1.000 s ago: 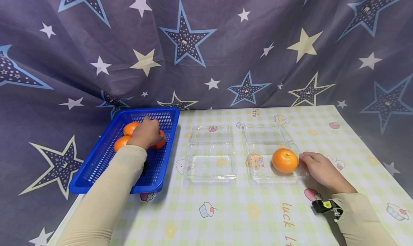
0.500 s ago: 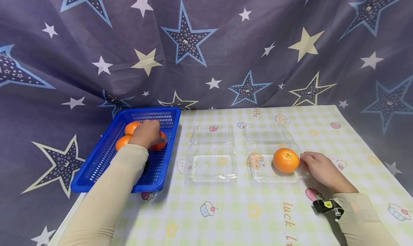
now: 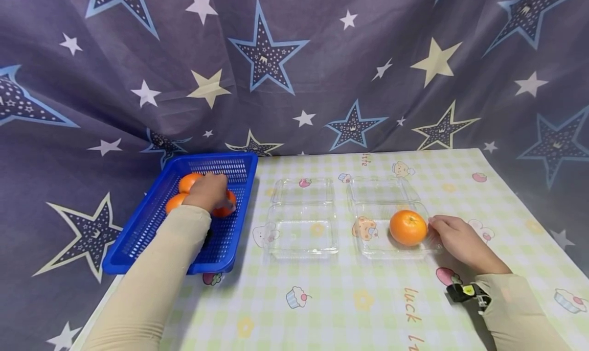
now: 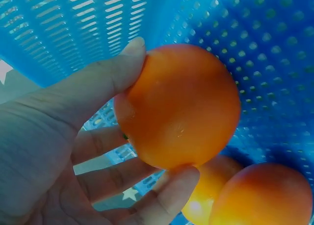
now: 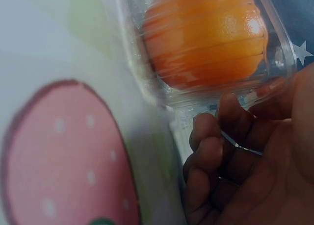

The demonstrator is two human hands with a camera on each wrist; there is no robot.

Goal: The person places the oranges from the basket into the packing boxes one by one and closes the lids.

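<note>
My left hand (image 3: 212, 190) reaches into the blue basket (image 3: 138, 233) and grips an orange (image 4: 181, 105) between thumb and fingers. Two more oranges (image 3: 188, 181) (image 3: 174, 202) lie beside it in the basket's far end. On the right, a clear plastic container (image 3: 372, 241) lies open with one orange (image 3: 407, 227) in its near half. My right hand (image 3: 448, 231) is at that container's right edge. In the right wrist view its curled fingers (image 5: 206, 146) hold the container's rim (image 5: 277, 48), with the orange (image 5: 206, 38) just inside.
A second clear container (image 3: 301, 233) lies open and empty between the basket and the right one. The table has a checked cloth (image 3: 349, 300) with cartoon prints. A star-patterned curtain (image 3: 294, 70) hangs close behind, and the basket overhangs the table's left edge.
Almost nothing has changed. My left hand has shifted only slightly on the orange in the basket, and my right hand has stayed at the container's rim.
</note>
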